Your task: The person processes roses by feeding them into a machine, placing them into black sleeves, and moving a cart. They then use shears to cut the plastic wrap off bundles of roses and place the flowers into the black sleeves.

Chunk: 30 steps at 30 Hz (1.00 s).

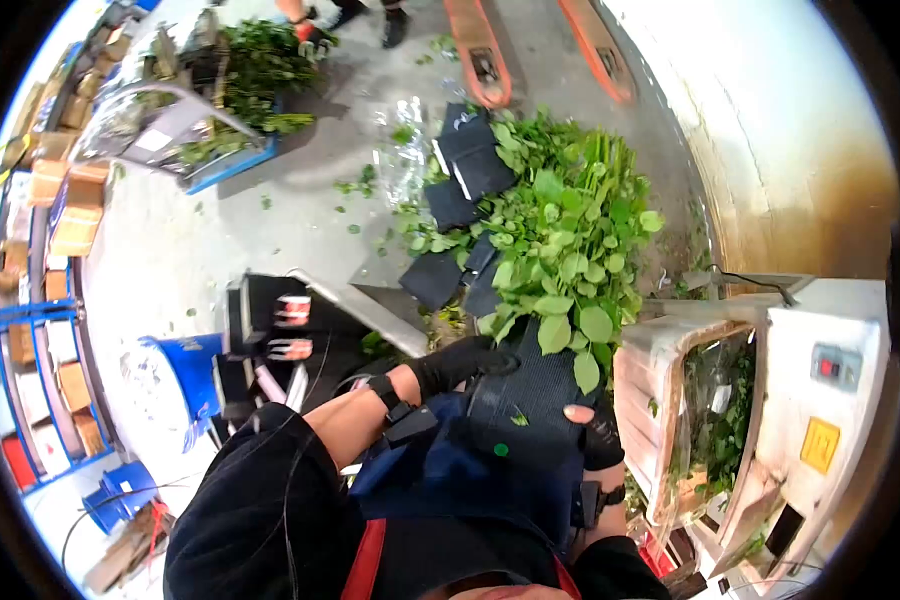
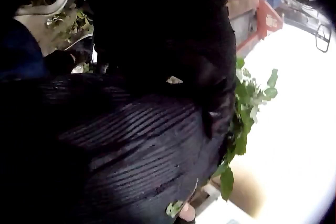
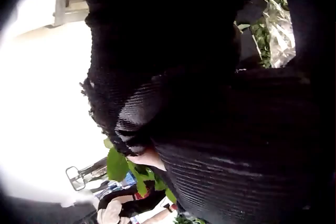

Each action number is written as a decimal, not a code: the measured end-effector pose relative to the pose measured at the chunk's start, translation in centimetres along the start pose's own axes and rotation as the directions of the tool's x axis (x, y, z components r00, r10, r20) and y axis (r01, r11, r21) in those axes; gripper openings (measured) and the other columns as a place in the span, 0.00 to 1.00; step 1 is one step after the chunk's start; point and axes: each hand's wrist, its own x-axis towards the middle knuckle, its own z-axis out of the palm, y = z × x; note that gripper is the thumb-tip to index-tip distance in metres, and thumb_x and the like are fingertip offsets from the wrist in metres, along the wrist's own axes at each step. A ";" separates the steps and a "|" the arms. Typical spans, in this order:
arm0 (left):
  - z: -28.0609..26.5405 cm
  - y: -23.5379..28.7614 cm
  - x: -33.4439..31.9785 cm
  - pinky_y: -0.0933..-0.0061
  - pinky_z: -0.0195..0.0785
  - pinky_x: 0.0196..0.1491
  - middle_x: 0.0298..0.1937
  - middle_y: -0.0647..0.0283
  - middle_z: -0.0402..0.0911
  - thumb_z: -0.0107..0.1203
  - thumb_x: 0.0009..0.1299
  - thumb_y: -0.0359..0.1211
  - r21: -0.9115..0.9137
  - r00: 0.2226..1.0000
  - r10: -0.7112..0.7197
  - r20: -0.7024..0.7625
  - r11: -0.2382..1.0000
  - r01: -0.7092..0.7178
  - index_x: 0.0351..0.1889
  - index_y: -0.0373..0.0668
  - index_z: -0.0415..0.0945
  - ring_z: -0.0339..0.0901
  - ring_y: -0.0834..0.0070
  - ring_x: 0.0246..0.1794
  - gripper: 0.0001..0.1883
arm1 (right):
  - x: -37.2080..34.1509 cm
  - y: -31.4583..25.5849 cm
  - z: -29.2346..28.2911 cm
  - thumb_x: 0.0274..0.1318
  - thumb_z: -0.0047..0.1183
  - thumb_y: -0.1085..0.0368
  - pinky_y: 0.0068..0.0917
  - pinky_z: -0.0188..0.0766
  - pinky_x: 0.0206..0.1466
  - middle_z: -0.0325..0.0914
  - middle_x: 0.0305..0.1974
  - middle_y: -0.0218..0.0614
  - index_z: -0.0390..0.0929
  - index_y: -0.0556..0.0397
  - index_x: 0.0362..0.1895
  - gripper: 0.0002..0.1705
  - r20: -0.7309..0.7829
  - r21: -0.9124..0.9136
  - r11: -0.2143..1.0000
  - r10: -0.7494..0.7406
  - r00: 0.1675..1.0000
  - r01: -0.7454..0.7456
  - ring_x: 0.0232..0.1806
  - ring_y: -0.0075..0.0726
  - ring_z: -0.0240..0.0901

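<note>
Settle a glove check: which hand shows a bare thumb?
The right hand: its thumb is bare against the ribbed sheet; the left hand shows no bare thumb.

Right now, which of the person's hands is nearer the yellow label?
Right: the right hand is on the side toward the yellow label; the left hand is farther off, across the ribbed dark material.

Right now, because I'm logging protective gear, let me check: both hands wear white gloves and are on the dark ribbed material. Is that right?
Not quite: the gloves are black, not white, as the head view shows. The left hand and right hand are indeed on the dark ribbed material.
</note>
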 end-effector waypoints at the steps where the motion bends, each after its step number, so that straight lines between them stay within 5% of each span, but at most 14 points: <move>1: 1.9 1.1 -2.7 0.69 0.66 0.51 0.49 0.56 0.78 0.47 0.71 0.38 -0.070 0.999 -0.039 0.008 0.997 0.040 0.51 0.45 0.75 0.75 0.69 0.48 0.14 | -2.8 2.3 -1.4 0.34 0.63 0.77 0.26 0.72 0.48 0.72 0.51 0.33 0.69 0.55 0.57 0.38 0.009 -0.074 0.993 0.094 0.996 -0.093 0.47 0.30 0.70; 3: 5.0 0.7 -7.5 0.69 0.66 0.52 0.48 0.57 0.79 0.52 0.69 0.42 -0.128 0.991 -0.137 0.015 0.982 0.137 0.50 0.40 0.75 0.75 0.70 0.47 0.18 | -6.8 7.6 -6.0 0.33 0.64 0.75 0.28 0.72 0.48 0.72 0.50 0.33 0.69 0.56 0.57 0.38 -0.021 -0.224 0.936 0.275 0.961 -0.273 0.47 0.31 0.70; 5: 9.7 4.0 -13.6 0.70 0.65 0.52 0.48 0.57 0.78 0.54 0.67 0.45 -0.351 0.968 -0.250 0.003 0.906 0.235 0.50 0.37 0.75 0.75 0.70 0.47 0.22 | -14.7 4.4 0.8 0.35 0.65 0.68 0.29 0.70 0.50 0.72 0.50 0.34 0.67 0.57 0.58 0.39 0.043 -0.042 0.977 0.208 0.977 -0.207 0.46 0.33 0.70; 6: 10.2 0.1 -15.0 0.72 0.65 0.53 0.51 0.58 0.77 0.57 0.64 0.48 -0.032 0.963 -0.268 -0.030 0.963 0.267 0.53 0.34 0.72 0.74 0.72 0.48 0.28 | -17.8 4.5 2.4 0.35 0.65 0.67 0.30 0.70 0.51 0.72 0.50 0.34 0.66 0.57 0.58 0.39 0.054 0.006 0.965 0.262 0.964 -0.263 0.46 0.33 0.70; 9: 14.0 4.5 -20.7 0.75 0.69 0.50 0.48 0.62 0.78 0.58 0.64 0.38 -0.497 0.921 -0.388 0.034 0.793 0.352 0.57 0.40 0.69 0.76 0.77 0.44 0.24 | -24.5 6.0 4.5 0.39 0.62 0.65 0.31 0.67 0.55 0.71 0.51 0.36 0.65 0.58 0.59 0.38 0.050 -0.020 0.963 0.271 0.961 -0.270 0.49 0.36 0.69; 12: 16.9 5.5 -22.4 0.75 0.63 0.56 0.55 0.59 0.74 0.57 0.65 0.43 -0.311 0.965 -0.261 0.029 0.915 0.257 0.62 0.35 0.60 0.71 0.75 0.52 0.32 | -28.3 4.5 5.6 0.40 0.62 0.64 0.30 0.65 0.58 0.70 0.54 0.38 0.64 0.60 0.60 0.39 0.075 -0.054 0.988 0.147 0.986 -0.143 0.52 0.37 0.68; 16: 21.2 4.2 -22.1 0.75 0.63 0.56 0.52 0.62 0.75 0.59 0.64 0.37 -0.188 0.992 -0.128 -0.004 0.974 0.125 0.60 0.35 0.64 0.70 0.77 0.51 0.29 | -33.7 4.5 2.5 0.39 0.63 0.66 0.29 0.59 0.62 0.68 0.57 0.36 0.60 0.58 0.63 0.44 0.019 -0.225 0.974 -0.016 1.000 0.020 0.58 0.35 0.63; 19: 24.7 8.0 -21.6 0.72 0.61 0.58 0.54 0.60 0.74 0.63 0.60 0.32 -0.041 0.984 -0.075 0.163 0.996 0.083 0.65 0.37 0.57 0.69 0.75 0.53 0.36 | -38.7 1.5 2.5 0.38 0.66 0.63 0.29 0.55 0.64 0.65 0.60 0.37 0.55 0.56 0.66 0.49 0.021 -0.287 0.941 -0.183 0.983 0.182 0.61 0.34 0.60; 21: 26.5 7.8 -19.5 0.71 0.60 0.60 0.59 0.59 0.71 0.68 0.54 0.31 0.100 0.929 0.098 0.357 0.985 -0.143 0.67 0.40 0.56 0.65 0.73 0.60 0.43 | -41.6 0.7 0.6 0.39 0.66 0.62 0.30 0.55 0.65 0.64 0.60 0.38 0.54 0.56 0.66 0.50 0.026 -0.339 0.908 -0.252 0.967 0.245 0.61 0.33 0.60; 23: 29.1 10.0 -18.2 0.71 0.61 0.59 0.59 0.59 0.72 0.69 0.53 0.32 0.257 0.882 -0.043 0.469 0.962 -0.090 0.65 0.40 0.60 0.66 0.73 0.58 0.41 | -44.7 0.8 -0.3 0.39 0.68 0.58 0.33 0.58 0.63 0.65 0.60 0.39 0.55 0.55 0.65 0.49 -0.061 -0.284 0.926 -0.276 0.959 0.249 0.61 0.36 0.61; 25: 32.5 11.0 -16.2 0.69 0.65 0.56 0.58 0.60 0.72 0.70 0.52 0.32 0.348 0.801 -0.041 0.597 0.913 -0.213 0.63 0.39 0.62 0.69 0.74 0.55 0.40 | -47.1 3.9 -3.1 0.39 0.68 0.54 0.35 0.61 0.61 0.66 0.58 0.39 0.57 0.54 0.64 0.48 -0.164 -0.264 0.942 -0.256 0.953 0.208 0.59 0.39 0.64; 28: 37.4 10.5 -12.5 0.69 0.67 0.54 0.53 0.60 0.76 0.69 0.53 0.32 0.443 0.690 -0.216 0.691 0.881 -0.168 0.58 0.39 0.67 0.72 0.74 0.50 0.34 | -48.7 12.5 -7.5 0.38 0.67 0.48 0.39 0.67 0.56 0.71 0.51 0.39 0.61 0.53 0.59 0.46 -0.326 -0.663 0.744 -0.391 0.861 0.087 0.53 0.45 0.69; 29: 38.6 9.8 -11.2 0.69 0.66 0.53 0.51 0.59 0.77 0.68 0.53 0.33 0.482 0.655 -0.299 0.694 0.869 -0.113 0.56 0.40 0.70 0.73 0.74 0.48 0.31 | -49.0 13.1 -6.4 0.34 0.69 0.49 0.38 0.67 0.56 0.72 0.50 0.41 0.60 0.54 0.59 0.48 -0.448 -0.605 0.795 -0.388 0.805 0.047 0.52 0.45 0.70; 30: 38.9 7.5 -9.2 0.70 0.68 0.51 0.48 0.60 0.79 0.66 0.55 0.31 0.411 0.601 -0.169 0.781 0.864 -0.291 0.53 0.38 0.72 0.74 0.73 0.45 0.27 | -49.3 13.6 -5.4 0.31 0.71 0.50 0.37 0.66 0.55 0.72 0.48 0.42 0.59 0.55 0.59 0.51 -0.562 -0.536 0.844 -0.379 0.735 0.025 0.50 0.44 0.70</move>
